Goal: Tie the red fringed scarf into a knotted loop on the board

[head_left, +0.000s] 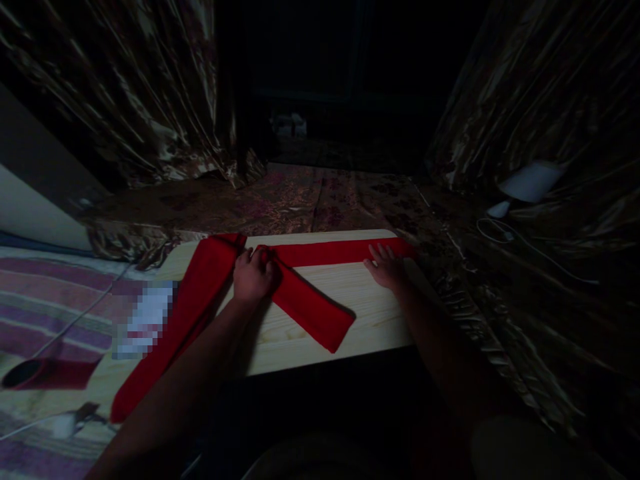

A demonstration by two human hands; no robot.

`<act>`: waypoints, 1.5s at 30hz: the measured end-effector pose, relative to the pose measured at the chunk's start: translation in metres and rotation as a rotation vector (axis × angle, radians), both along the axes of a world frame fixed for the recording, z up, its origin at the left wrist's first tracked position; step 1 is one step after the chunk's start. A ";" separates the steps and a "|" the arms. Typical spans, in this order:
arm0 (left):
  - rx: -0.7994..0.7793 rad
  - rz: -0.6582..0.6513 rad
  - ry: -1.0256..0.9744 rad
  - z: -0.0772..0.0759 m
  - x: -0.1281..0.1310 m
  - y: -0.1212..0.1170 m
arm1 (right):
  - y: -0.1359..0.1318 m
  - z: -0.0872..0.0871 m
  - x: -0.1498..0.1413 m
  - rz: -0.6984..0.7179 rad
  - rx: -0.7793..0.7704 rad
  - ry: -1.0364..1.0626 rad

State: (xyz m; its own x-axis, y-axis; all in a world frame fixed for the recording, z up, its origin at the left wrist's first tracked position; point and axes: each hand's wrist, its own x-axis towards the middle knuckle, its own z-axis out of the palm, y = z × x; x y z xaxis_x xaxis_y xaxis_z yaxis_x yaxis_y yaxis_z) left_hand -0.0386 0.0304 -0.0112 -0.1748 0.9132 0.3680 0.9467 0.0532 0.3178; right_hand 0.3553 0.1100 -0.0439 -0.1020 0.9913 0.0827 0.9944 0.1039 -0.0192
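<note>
A long red cloth strip (325, 255), scarf-like, lies in folds across a pale wooden board (300, 350). One stretch runs along the board's far edge to the right, a short end slants toward me in the middle, and a thick folded length drapes down the left side. My left hand (254, 277) is closed with curled fingers on the cloth where the folds meet. On the right stretch, my right hand (387, 268) lies flat with its fingers spread, touching the cloth. The room is dim, so fine detail on the cloth is lost.
A striped bedspread (50, 307) lies at the left, with a dark red hollow item (55, 373) and a white cable on it. Behind the board is a patterned ledge cover (280, 193) between curtains (165, 87). A white lamp (533, 181) with its cord is at right.
</note>
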 end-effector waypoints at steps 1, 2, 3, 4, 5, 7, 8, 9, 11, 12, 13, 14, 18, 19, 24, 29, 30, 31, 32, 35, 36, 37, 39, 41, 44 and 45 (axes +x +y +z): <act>-0.013 0.017 0.008 0.003 0.001 0.001 | 0.000 0.000 0.000 0.000 0.007 -0.002; -0.045 0.012 0.020 0.005 0.003 0.003 | 0.000 -0.001 0.000 0.001 0.012 -0.002; -0.093 -0.006 0.028 0.006 0.005 0.005 | 0.000 -0.001 0.001 0.002 0.017 -0.003; -0.145 -0.022 0.031 0.005 0.007 0.007 | 0.000 0.000 0.001 0.005 0.021 -0.002; -0.189 -0.026 0.030 0.004 0.009 0.008 | 0.000 0.000 0.001 0.008 0.028 -0.001; -0.224 -0.010 0.027 -0.001 0.013 0.011 | -0.001 0.001 0.001 0.015 0.040 0.005; -0.215 0.006 0.026 -0.004 0.015 0.011 | -0.001 0.001 0.000 0.014 0.045 0.010; -0.198 0.018 0.028 -0.007 0.016 0.011 | -0.001 0.002 0.000 0.011 0.050 0.016; -0.167 0.027 0.028 -0.011 0.016 0.011 | -0.001 0.002 -0.001 -0.008 0.061 0.022; -0.156 0.025 0.026 -0.013 0.016 0.011 | -0.001 0.002 -0.001 -0.016 0.070 0.023; -0.146 0.022 0.023 -0.013 0.015 0.010 | -0.001 0.002 -0.001 -0.021 0.080 0.023; -0.138 0.021 0.019 -0.014 0.014 0.010 | -0.001 0.001 -0.001 -0.021 0.090 0.021; -0.132 0.019 -0.001 -0.014 0.013 0.010 | -0.002 0.003 -0.001 -0.018 0.116 0.016; -0.134 0.020 -0.004 -0.014 0.013 0.010 | -0.003 0.005 -0.002 -0.024 0.118 0.017; -0.101 -0.020 -0.002 -0.014 0.012 0.012 | -0.012 0.014 -0.009 -0.145 0.189 0.034; -0.014 -0.204 -0.067 -0.015 0.001 0.012 | -0.019 0.021 -0.009 -0.309 0.267 0.037; 0.008 -0.220 -0.086 -0.016 -0.001 0.012 | -0.020 0.023 -0.010 -0.295 0.288 0.050; 0.027 -0.216 -0.112 -0.016 -0.002 0.013 | -0.022 0.026 -0.011 -0.257 0.317 0.073; 0.044 -0.193 -0.142 -0.017 -0.004 0.013 | -0.025 0.029 -0.015 -0.204 0.345 0.106; 0.072 -0.106 -0.213 -0.019 -0.006 0.014 | -0.040 0.040 -0.043 -0.020 0.277 0.243; 0.081 -0.094 -0.218 -0.020 -0.007 0.014 | -0.047 0.043 -0.057 0.027 0.174 0.282; 0.090 -0.091 -0.213 -0.020 -0.008 0.013 | -0.055 0.046 -0.072 0.085 0.058 0.323; 0.108 -0.106 -0.204 -0.021 -0.010 0.012 | -0.072 0.051 -0.103 0.167 -0.067 0.428; 0.118 -0.122 -0.207 -0.022 -0.011 0.011 | -0.088 0.056 -0.130 0.218 -0.144 0.508; 0.106 -0.109 -0.219 -0.022 -0.010 0.012 | -0.104 0.062 -0.155 0.295 -0.245 0.491; 0.101 -0.096 -0.224 -0.022 -0.009 0.012 | -0.107 0.063 -0.160 0.312 -0.254 0.465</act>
